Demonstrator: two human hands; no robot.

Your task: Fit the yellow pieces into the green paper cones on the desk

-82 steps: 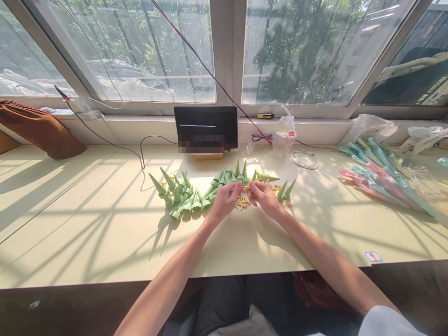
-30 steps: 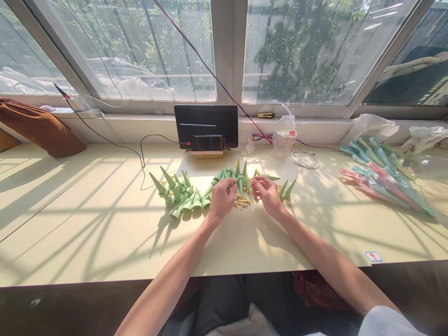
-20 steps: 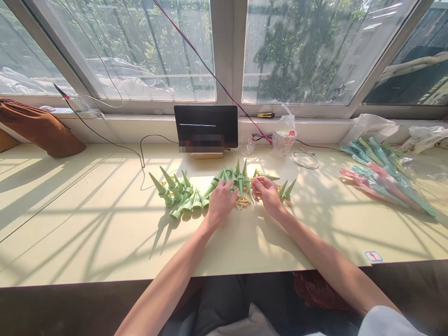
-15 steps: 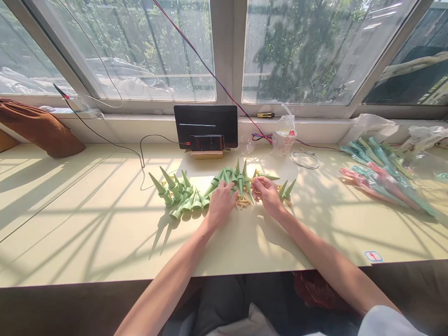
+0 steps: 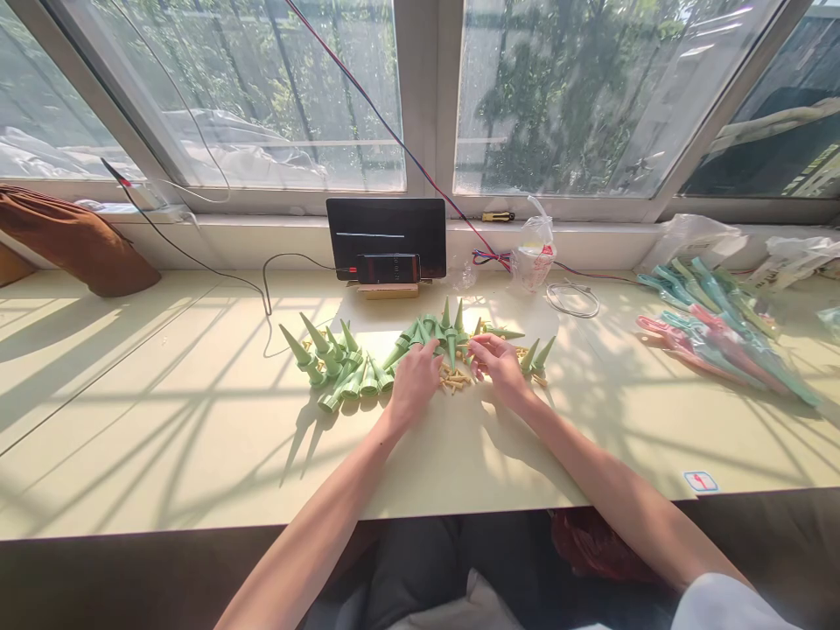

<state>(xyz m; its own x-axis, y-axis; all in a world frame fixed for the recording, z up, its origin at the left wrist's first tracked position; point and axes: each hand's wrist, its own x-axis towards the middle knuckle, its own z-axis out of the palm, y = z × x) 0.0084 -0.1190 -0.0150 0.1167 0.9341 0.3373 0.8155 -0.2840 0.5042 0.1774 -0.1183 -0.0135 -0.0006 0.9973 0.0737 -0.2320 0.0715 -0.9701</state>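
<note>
My left hand (image 5: 416, 385) rests low over the table with its fingers curled at the near side of a cluster of green cone-shaped spikes (image 5: 426, 328); what its fingers grip is hidden. My right hand (image 5: 499, 366) faces it from the right, thumb and fingers drawn together, and I cannot make out what is in them. Between the two hands lies a small heap of short tan pegs (image 5: 454, 380). One green spike (image 5: 451, 348) points down toward this heap. Two upright spikes (image 5: 535, 357) stand beyond my right hand.
More green spikes (image 5: 334, 359) are grouped on the left. A phone (image 5: 388, 268) leans on a dark tablet (image 5: 387, 223) at the back. A tied plastic bag (image 5: 533, 254) and a coiled cable (image 5: 572, 299) lie right of them. Bagged pink and teal items (image 5: 722, 332) occupy the far right.
The green spike that stood beside my right fingertips no longer shows there. My right hand has shifted slightly left, and more of the tan peg heap is visible. My left hand has barely moved.
</note>
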